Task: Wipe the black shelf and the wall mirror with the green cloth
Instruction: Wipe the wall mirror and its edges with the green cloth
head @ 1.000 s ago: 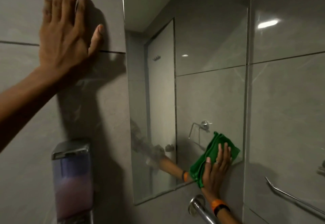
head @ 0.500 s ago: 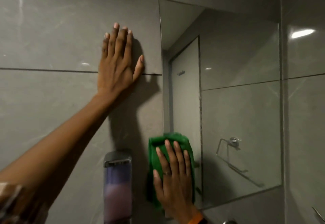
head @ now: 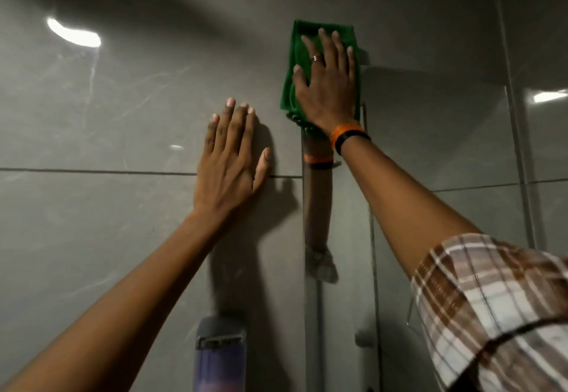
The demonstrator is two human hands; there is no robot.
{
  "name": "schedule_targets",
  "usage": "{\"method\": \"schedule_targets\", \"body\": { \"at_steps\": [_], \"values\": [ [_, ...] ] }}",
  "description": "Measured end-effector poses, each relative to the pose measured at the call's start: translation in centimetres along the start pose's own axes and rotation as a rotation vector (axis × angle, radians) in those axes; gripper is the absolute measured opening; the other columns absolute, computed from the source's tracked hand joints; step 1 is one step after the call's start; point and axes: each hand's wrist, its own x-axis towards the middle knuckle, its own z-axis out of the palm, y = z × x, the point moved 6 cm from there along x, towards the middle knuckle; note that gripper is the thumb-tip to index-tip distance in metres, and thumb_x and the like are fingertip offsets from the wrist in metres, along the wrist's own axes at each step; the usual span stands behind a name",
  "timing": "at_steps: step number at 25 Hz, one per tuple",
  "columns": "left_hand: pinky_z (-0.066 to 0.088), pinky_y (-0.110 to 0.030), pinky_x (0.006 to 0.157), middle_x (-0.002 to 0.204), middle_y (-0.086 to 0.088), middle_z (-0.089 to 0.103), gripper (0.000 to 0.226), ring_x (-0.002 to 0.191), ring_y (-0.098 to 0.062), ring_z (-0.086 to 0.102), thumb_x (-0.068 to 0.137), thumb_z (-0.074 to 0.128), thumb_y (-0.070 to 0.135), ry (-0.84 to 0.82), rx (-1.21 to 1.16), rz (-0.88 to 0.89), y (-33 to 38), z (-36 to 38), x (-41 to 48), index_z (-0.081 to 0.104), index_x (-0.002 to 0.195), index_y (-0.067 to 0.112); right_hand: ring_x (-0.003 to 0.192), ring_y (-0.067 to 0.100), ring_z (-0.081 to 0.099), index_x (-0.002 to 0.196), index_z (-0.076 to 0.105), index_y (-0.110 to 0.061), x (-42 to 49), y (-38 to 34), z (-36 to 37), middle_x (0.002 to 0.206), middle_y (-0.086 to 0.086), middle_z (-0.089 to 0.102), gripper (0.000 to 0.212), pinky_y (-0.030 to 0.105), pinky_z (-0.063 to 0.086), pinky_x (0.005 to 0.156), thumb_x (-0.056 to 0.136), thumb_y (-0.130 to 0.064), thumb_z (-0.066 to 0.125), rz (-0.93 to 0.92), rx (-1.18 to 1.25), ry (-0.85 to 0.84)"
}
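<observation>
The wall mirror (head: pixel 436 151) hangs on the grey tiled wall at right of centre, its left edge running down near the middle. My right hand (head: pixel 327 84) presses the folded green cloth (head: pixel 299 53) flat against the mirror's top left corner, fingers spread over it. The cloth overlaps the mirror's edge and the tile beside it. My left hand (head: pixel 232 161) lies flat on the wall tile just left of the mirror, fingers apart, holding nothing. My right forearm is reflected in the mirror's left strip. The black shelf is out of view.
A soap dispenser (head: pixel 219 354) with purple liquid is fixed to the wall below my left hand. A ceiling light glares on the tile at upper left (head: pixel 73 33). A metal fitting shows dimly in the mirror near the bottom (head: pixel 364 337).
My right hand has slid the green cloth up the mirror's left edge, from the bottom left to the top left corner. The view has tilted upward. My left hand stays on the wall.
</observation>
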Motion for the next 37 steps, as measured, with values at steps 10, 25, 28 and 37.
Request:
{"method": "schedule_targets", "body": {
  "at_steps": [10,25,28,37],
  "values": [
    [-0.001,-0.04,0.127,0.169,-0.02,0.015,0.071,0.157,-0.033,0.01,0.106,0.019,0.045,-0.044,0.017,-0.015,0.5,-0.3,-1.0,0.018,0.16,-0.001,0.159,0.025,0.006,0.161,0.018,-0.023,-24.6,-1.8,0.5,0.171,0.006,0.012,0.059,0.052,0.01,0.129,0.105,-0.039,0.032,-0.038,0.056,0.022],
    [0.001,-0.043,0.129,0.17,-0.019,0.01,0.074,0.158,-0.031,0.004,0.105,0.017,0.05,-0.1,0.038,-0.017,1.0,-0.1,-2.8,0.013,0.161,0.001,0.157,0.023,0.015,0.15,0.04,-0.034,-49.6,2.5,1.3,0.171,-0.004,0.012,0.052,0.043,0.013,0.126,0.1,-0.047,0.031,-0.084,-0.061,-0.222],
    [0.002,-0.044,0.13,0.17,-0.019,0.012,0.074,0.158,-0.03,0.005,0.105,0.018,0.049,-0.094,0.035,-0.016,1.1,0.0,-2.8,0.014,0.161,0.001,0.158,0.025,0.013,0.16,0.021,-0.031,-39.8,1.5,1.3,0.171,-0.001,0.013,0.065,0.046,0.006,0.129,0.099,-0.043,0.039,-0.086,-0.005,-0.147],
    [0.004,-0.044,0.13,0.169,-0.019,0.016,0.073,0.158,-0.031,0.007,0.105,0.021,0.047,-0.049,0.019,-0.012,0.9,0.0,-2.8,0.018,0.16,0.0,0.158,0.026,0.009,0.158,0.026,-0.028,-9.7,0.6,0.2,0.17,0.005,0.017,0.06,0.048,0.007,0.129,0.101,-0.043,0.034,-0.186,-0.008,-0.049]
  ]
}}
